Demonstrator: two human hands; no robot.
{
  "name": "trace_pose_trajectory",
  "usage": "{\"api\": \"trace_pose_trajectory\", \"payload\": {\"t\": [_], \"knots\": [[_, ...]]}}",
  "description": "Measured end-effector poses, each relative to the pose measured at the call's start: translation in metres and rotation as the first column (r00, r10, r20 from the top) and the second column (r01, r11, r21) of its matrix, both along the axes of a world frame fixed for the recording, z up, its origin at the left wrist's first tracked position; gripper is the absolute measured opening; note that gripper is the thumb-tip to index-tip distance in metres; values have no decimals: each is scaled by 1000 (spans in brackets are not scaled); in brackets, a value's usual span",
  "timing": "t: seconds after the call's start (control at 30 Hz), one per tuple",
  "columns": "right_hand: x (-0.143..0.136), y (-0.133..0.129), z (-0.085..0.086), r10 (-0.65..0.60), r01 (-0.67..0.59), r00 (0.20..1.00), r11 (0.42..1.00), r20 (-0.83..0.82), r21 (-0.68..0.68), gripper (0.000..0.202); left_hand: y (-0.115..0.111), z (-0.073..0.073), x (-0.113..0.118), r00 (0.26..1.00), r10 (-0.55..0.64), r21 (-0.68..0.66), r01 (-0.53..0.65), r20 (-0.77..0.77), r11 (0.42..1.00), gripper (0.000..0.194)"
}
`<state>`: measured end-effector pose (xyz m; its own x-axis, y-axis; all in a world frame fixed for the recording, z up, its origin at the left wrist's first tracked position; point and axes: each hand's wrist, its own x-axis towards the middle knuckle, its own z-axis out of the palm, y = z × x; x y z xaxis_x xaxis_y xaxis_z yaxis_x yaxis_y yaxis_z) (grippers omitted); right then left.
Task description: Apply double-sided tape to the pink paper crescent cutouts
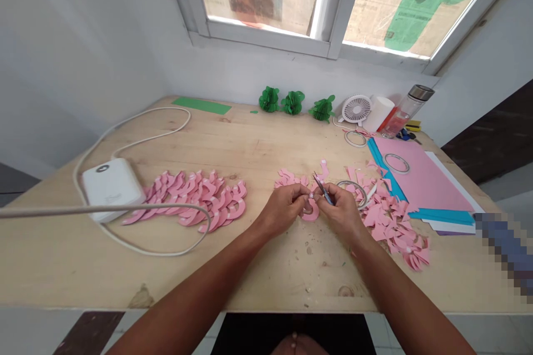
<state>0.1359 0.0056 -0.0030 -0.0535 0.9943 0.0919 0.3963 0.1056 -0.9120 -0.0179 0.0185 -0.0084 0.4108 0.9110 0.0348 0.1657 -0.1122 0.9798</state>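
Note:
My right hand (343,208) is closed around small metal scissors (323,189), whose points stick out forward and left past the fingers. Across from it, my left hand (285,205) has its thumb and finger pinched at the upper end of a curved pink paper piece (310,214). The fingertips of both hands nearly meet there, at a small pale spot on the paper. More pink paper pieces (287,177) lie just beyond the left hand. A roll of thin tape (363,191) stands beside the right hand, partly covered by pink scraps (393,222).
Overlapping pink curved pieces (208,199) lie left, beside a white power bank (110,186) with a looping cable (166,208). Green paper shapes (292,102), a small fan (356,109) and a bottle (406,113) line the back. Colored sheets (437,177) lie right.

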Motion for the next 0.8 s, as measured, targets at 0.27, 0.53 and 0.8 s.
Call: {"api": "trace_pose_trajectory", "payload": {"t": [0.27, 0.53, 0.8], "knots": [[-1, -1, -1, -13, 13, 1000, 1000, 11, 5, 15, -1, 2, 3, 1000, 8, -25, -8, 16, 1000, 15], [0, 0, -1, -19, 19, 1000, 1000, 19, 8, 15, 0, 2, 3, 999, 11, -29, -10, 39, 1000, 15], [-1, 0, -2, -23, 22, 1000, 1000, 16, 7, 14, -1, 3, 3, 998, 10, -47, -8, 55, 999, 15]]}}
